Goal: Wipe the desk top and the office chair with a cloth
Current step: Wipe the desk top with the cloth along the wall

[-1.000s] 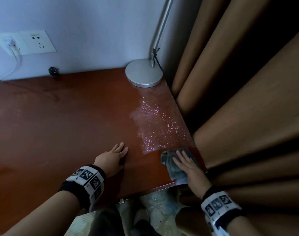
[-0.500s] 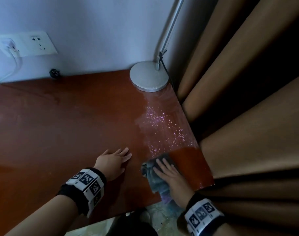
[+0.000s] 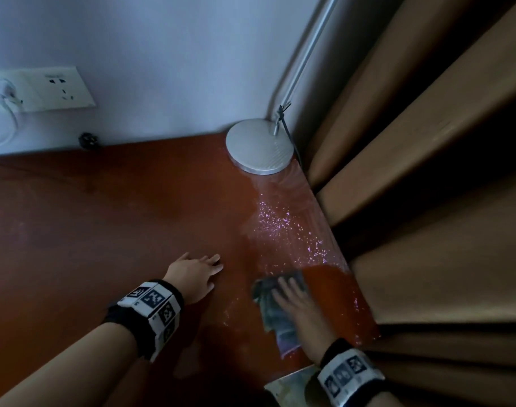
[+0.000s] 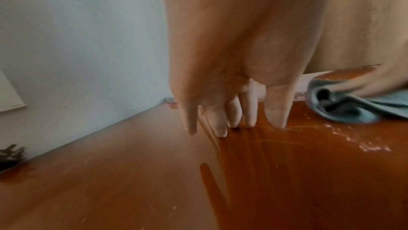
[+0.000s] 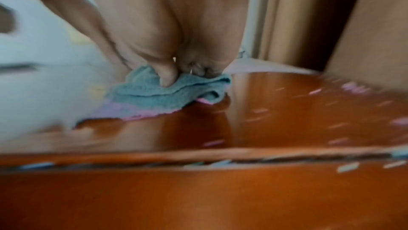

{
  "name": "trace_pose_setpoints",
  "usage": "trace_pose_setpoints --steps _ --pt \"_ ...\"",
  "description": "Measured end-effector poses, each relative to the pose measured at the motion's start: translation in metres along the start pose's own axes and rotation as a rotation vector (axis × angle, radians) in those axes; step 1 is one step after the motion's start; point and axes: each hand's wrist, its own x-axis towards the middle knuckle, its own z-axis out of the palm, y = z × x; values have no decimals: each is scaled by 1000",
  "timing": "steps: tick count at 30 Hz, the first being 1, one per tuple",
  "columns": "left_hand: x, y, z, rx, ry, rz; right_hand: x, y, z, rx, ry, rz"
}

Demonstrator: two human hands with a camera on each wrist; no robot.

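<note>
The reddish-brown desk top [image 3: 104,230] fills the head view. My right hand [image 3: 292,295] lies flat with its fingers pressing a crumpled grey-blue cloth [image 3: 268,312] onto the desk near the front right corner. The right wrist view shows the thumb and fingers of my right hand [image 5: 187,71] pushing down into the cloth [image 5: 154,97], which has a pink edge. My left hand [image 3: 209,262] rests flat on the bare desk, left of the cloth and apart from it. Its straight fingers [image 4: 232,125] touch the wood, with the cloth [image 4: 344,109] to their right. No chair is in view.
A round silver lamp base [image 3: 259,146] stands at the back right corner, its pole leaning up along the wall. Brown curtains [image 3: 427,171] hang against the desk's right edge. A wet, glittering streak [image 3: 286,227] runs from lamp to cloth. A wall socket [image 3: 57,89] is at back left.
My right hand has slid the cloth leftward from the desk's right edge, leaving a cleaner strip by the curtain. The left hand has stayed flat in place.
</note>
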Motion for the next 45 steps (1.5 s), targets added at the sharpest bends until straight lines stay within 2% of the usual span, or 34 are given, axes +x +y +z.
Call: trace_pose_setpoints --steps 3,5,7,8,10,11,13,16,20,22,24,26,29,30,31,33,34,35,36,37,39,40,41,42,43,44,45 --pt "-2 -5 1 -24 -4 5 4 36 -15 19 36 242" --pt "-1 -7 0 -28 -4 8 14 6 -13 8 96 271" --pt "4 -7 -4 -12 -30 7 15 -46 7 -126 -50 -24" --pt "7 -7 -7 1 -58 4 9 -69 19 -130 -63 -168" --pt "13 -6 -12 22 -98 -3 2 -78 41 -74 -69 -364" --pt "14 -6 -14 26 -110 -4 5 -71 38 -78 -76 -384" --pt "15 -9 -17 30 -122 -4 16 -54 18 -71 -55 -326" --pt "18 -14 -17 17 -111 -3 28 -25 3 -33 -62 -150" --pt "18 -17 -14 -47 -85 -12 14 -11 24 33 -67 -92" --pt "14 -17 -13 -65 -74 0 -3 -15 38 -7 -64 -139" --pt "12 -17 -10 -86 -67 2 -20 -15 44 -115 54 -164" --pt "12 -18 -9 -93 -55 -2 -28 -24 51 -283 153 -280" --pt "14 -16 -11 -55 -62 -3 -11 -56 55 -452 49 -525" --pt "14 -15 -12 -39 -73 -1 5 -64 52 -482 40 -570" --pt "15 -14 -14 -29 -85 -3 23 -64 49 -484 103 -618" --pt "17 -16 -14 -28 -90 -9 47 -48 21 -392 100 -538" --pt "17 -16 -14 -34 -83 -13 54 -25 4 -306 47 -491" --pt "17 -16 -13 -36 -79 -17 58 -3 -9 -198 203 -447" --pt "17 -15 -13 -34 -77 -19 63 8 -29 -152 201 -346" --pt "17 -13 -14 -27 -83 -22 64 14 -40 -101 93 -261" --pt "17 -10 -16 -1 -94 -32 58 -3 -33 -102 -4 -38" --pt "18 -9 -18 12 -94 -35 55 -21 -26 -178 40 -127" --pt "18 -8 -20 22 -99 -40 44 -34 -12 -268 23 -247" --pt "18 -6 -21 29 -109 -47 44 -46 -1 -214 -1 -346" --pt "17 -6 -23 31 -117 -53 41 -51 6 -235 -29 -360" --pt "17 -5 -24 27 -117 -57 45 -44 13 -265 24 -401" --pt "18 -5 -24 20 -108 -61 44 -26 8 -195 103 -390"
